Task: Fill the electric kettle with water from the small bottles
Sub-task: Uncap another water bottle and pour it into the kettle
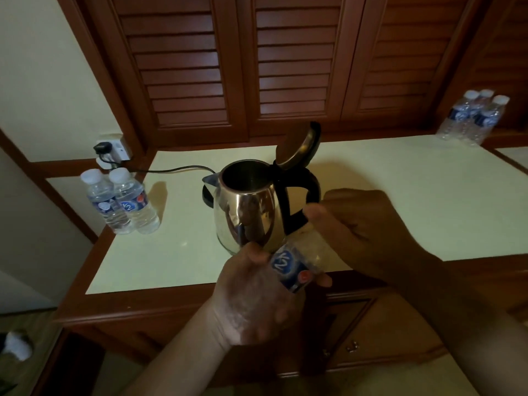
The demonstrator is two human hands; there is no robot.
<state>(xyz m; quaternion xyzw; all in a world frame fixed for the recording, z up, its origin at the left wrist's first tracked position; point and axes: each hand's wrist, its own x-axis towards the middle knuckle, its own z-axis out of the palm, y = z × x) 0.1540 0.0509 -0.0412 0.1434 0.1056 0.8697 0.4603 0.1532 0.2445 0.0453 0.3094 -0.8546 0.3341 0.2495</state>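
A steel electric kettle (248,207) with a black handle stands on the pale counter (400,195), its lid (300,147) hinged up and its inside dark. In front of it a small water bottle (297,264) with a blue label lies tilted between my hands. My left hand (251,295) grips its lower body. My right hand (363,227) closes round its top end and hides the cap. Two more small bottles (123,201) stand capped at the counter's left edge.
Three capped bottles (474,115) stand at the far right of the counter. The kettle's black cord (177,168) runs left to a wall socket (110,150). Louvred wooden doors rise behind the counter. Wooden drawers with metal handles (353,347) lie below its front edge.
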